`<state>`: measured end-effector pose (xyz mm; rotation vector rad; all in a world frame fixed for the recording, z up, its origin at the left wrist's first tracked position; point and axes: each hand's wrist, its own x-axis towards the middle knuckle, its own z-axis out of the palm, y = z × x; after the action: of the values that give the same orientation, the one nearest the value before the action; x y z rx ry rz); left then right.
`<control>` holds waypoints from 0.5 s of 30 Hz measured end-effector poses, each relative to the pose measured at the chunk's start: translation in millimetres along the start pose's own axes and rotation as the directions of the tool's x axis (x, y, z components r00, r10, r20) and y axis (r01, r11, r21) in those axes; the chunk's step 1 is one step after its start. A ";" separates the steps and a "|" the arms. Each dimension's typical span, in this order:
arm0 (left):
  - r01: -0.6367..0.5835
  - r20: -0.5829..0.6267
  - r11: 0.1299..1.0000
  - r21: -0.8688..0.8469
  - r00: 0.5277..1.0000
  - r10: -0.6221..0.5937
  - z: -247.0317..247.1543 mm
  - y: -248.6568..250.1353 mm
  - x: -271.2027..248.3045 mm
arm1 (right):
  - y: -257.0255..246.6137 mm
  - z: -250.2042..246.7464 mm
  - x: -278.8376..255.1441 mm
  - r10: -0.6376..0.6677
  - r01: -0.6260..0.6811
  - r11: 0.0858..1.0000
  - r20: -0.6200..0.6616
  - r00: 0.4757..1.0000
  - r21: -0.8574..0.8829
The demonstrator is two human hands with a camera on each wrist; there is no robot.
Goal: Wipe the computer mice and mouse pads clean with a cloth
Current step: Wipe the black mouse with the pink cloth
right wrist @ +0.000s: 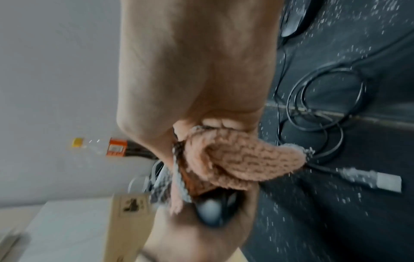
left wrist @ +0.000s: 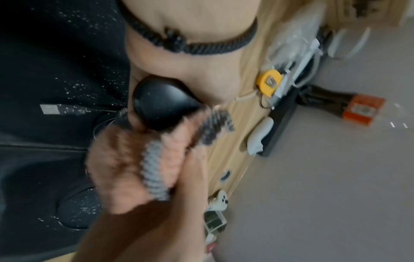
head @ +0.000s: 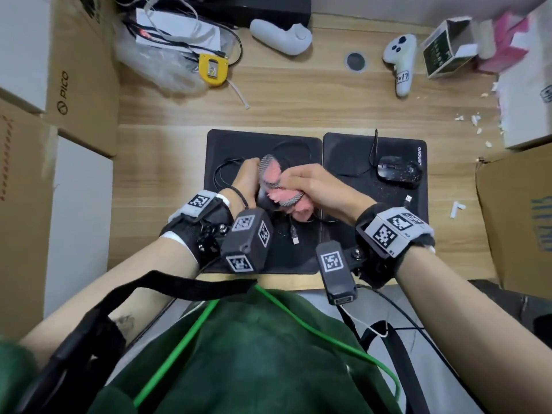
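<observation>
Two black mouse pads lie side by side: the left pad (head: 227, 144) and the right pad (head: 352, 150), both dusted with white specks. My left hand (head: 243, 180) holds a black mouse (left wrist: 161, 104) lifted above the left pad. My right hand (head: 316, 183) grips a pink cloth with grey trim (head: 273, 180) and presses it against that mouse. The mouse's cable (right wrist: 325, 99) coils on the pad, and its USB plug (head: 295, 238) lies near the front edge. A second black mouse (head: 398, 171), speckled white, rests on the right pad.
Cardboard boxes (head: 80, 73) stand on both sides of the wooden desk (head: 298, 109). Behind the pads lie a yellow tape measure (head: 212, 68), two white controllers (head: 400, 58), a bag of cables and a green box (head: 445, 49). White crumbs are scattered at right.
</observation>
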<state>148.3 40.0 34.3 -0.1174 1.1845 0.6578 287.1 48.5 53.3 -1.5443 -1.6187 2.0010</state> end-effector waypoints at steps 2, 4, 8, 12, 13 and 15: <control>-0.056 0.014 0.996 -0.064 0.998 0.057 -8.2 1.7 1.7 | -5.0 11.0 -0.8 -0.027 0.033 0.997 0.076 0.997 -0.076; -0.075 0.013 0.997 -0.021 0.997 0.075 -6.8 5.4 -1.7 | -8.7 6.9 2.7 -0.037 0.037 0.999 0.032 0.999 -0.011; -0.027 0.007 0.985 0.171 1.000 0.026 8.1 8.4 -4.3 | -13.5 -19.4 9.2 -0.017 0.030 0.998 -0.251 0.968 0.050; -0.057 -0.007 0.992 0.109 0.998 0.058 13.9 18.7 -3.4 | -26.0 -10.2 4.3 -0.014 0.013 1.000 -0.138 0.990 -0.010; -0.071 -0.020 0.996 0.060 0.997 0.072 10.4 21.0 -2.8 | -28.7 -4.8 2.2 -0.008 0.005 0.999 -0.076 0.997 -0.036; -0.073 0.015 0.997 0.023 0.997 0.073 5.2 21.6 -3.4 | -30.7 -0.8 0.6 -0.006 0.006 0.996 0.002 1.000 -0.089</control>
<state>140.3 58.3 44.7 -0.0501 1.1869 0.7076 273.3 61.9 77.2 -1.5656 -1.7335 1.9526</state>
